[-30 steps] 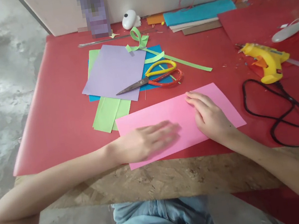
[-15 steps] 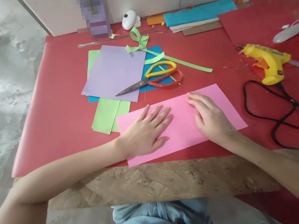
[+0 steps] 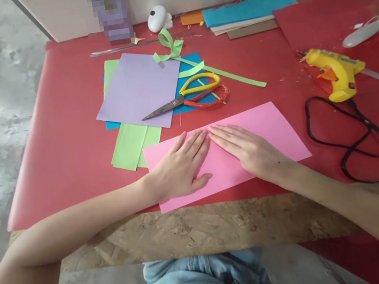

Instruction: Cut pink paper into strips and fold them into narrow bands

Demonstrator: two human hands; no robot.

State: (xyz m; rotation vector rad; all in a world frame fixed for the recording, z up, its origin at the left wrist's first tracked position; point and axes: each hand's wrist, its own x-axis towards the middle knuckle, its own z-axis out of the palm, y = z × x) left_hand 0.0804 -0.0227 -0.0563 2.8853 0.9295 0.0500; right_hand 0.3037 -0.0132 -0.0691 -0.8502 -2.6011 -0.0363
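Observation:
A long sheet of pink paper (image 3: 273, 132) lies slantwise along the front edge of the red table. My left hand (image 3: 181, 167) rests flat on its left half, fingers stretched out and thumb apart. My right hand (image 3: 247, 150) lies on the middle of the sheet, fingers stretched out, its fingertips at the far edge close beside those of my left hand. Just beyond the paper are scissors (image 3: 178, 102) with one yellow and one red handle. They lie over a purple sheet (image 3: 142, 87) and a blue sheet (image 3: 193, 58).
Green paper pieces (image 3: 129, 144) stick out under the purple sheet, and a green strip (image 3: 236, 75) runs to the right. A yellow glue gun (image 3: 341, 74) with a black cord (image 3: 350, 156) lies at right. A white rounded object (image 3: 157, 18) and folded blue material (image 3: 250, 8) are at the back.
My right hand has slid left along the far edge of the pink paper, up to my left hand, and its fingers have straightened. The left hand's fingers have drawn closer together.

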